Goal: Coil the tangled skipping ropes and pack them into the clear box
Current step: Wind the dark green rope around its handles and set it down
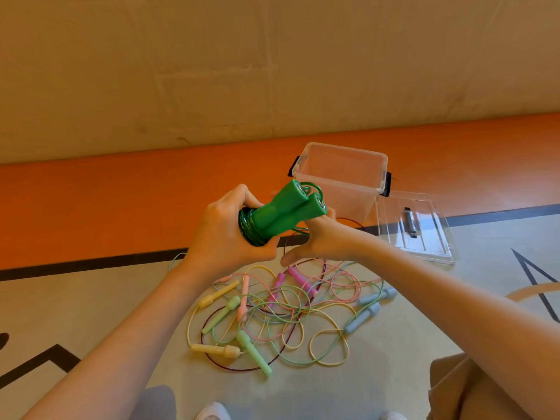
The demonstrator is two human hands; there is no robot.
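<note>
A dark green skipping rope [278, 212] is held up above the floor, its two handles side by side and its cord wound round their lower end. My left hand [224, 231] grips that wound end. My right hand [315, 237] holds the rope from the right, its fingers behind the handles and its thumb pointing down. The clear box [342, 180] stands open just behind the handles, with nothing seen inside. On the floor below lies a tangle of pastel ropes [288, 310] with yellow, green, pink and blue handles.
The box's clear lid [415, 228] lies flat to the right of the box. An orange band of floor and a beige wall run behind. My knees and white shoes show at the bottom edge.
</note>
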